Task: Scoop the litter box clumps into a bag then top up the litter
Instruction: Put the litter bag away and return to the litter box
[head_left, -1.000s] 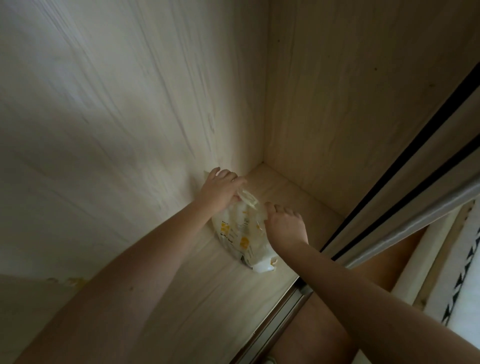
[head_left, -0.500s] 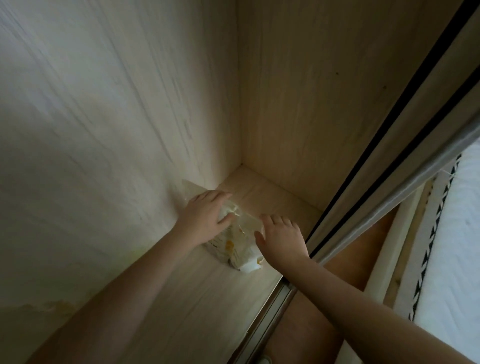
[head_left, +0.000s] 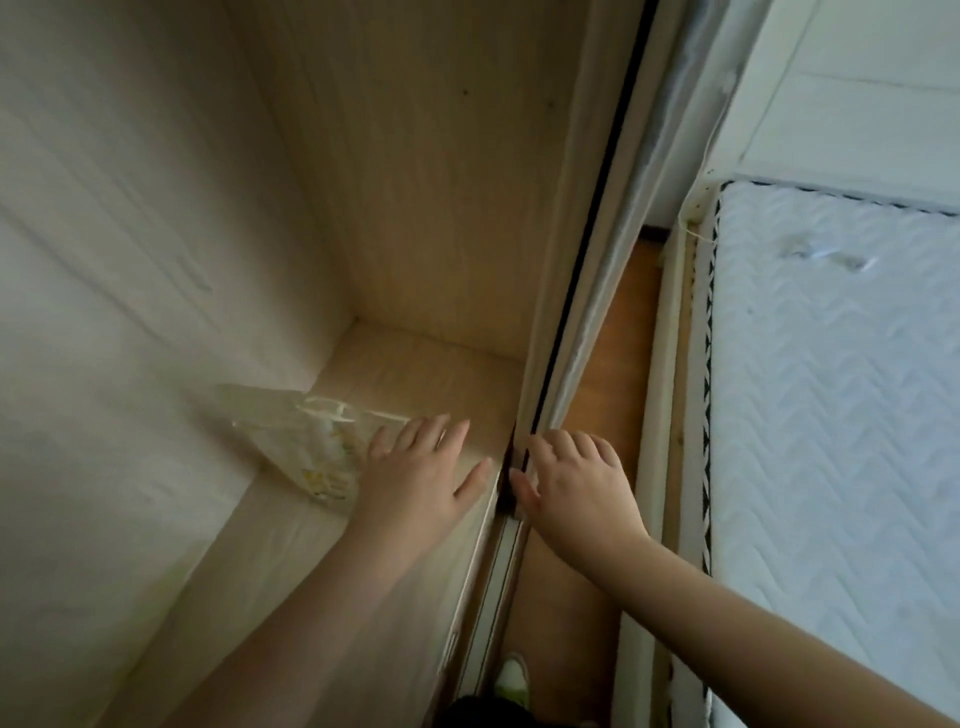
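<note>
A pale, translucent bag (head_left: 306, 447) with yellow print lies on the light wood floor of the wardrobe (head_left: 415, 374), tucked into the angle where that floor meets the left inner wall, its top edge leaning against the wall. The left hand (head_left: 421, 478) hovers over the near right end of the bag, palm down, fingers spread and nearly straight, thumb out to the right; it covers the corner of the bag, and whether the fingers actually touch the plastic cannot be told. It grips nothing. Just to the right, across the wardrobe's front edge, the right hand (head_left: 569, 480) is also spread wide, its fingers lying against the lower edge of the sliding door (head_left: 587, 291), with the thumb near the dark gap of the door track (head_left: 506, 525); it holds nothing either. Both bare forearms reach in from the bottom of the view. Beyond the door a strip of orange-brown wooden floor (head_left: 608, 364) runs between the wardrobe and a bed, whose white quilted mattress (head_left: 841, 415) with a zigzag stitch pattern and black-and-white edging fills the right side. At the bottom edge, the toe of a light shoe (head_left: 511, 680) shows on the floor.
</note>
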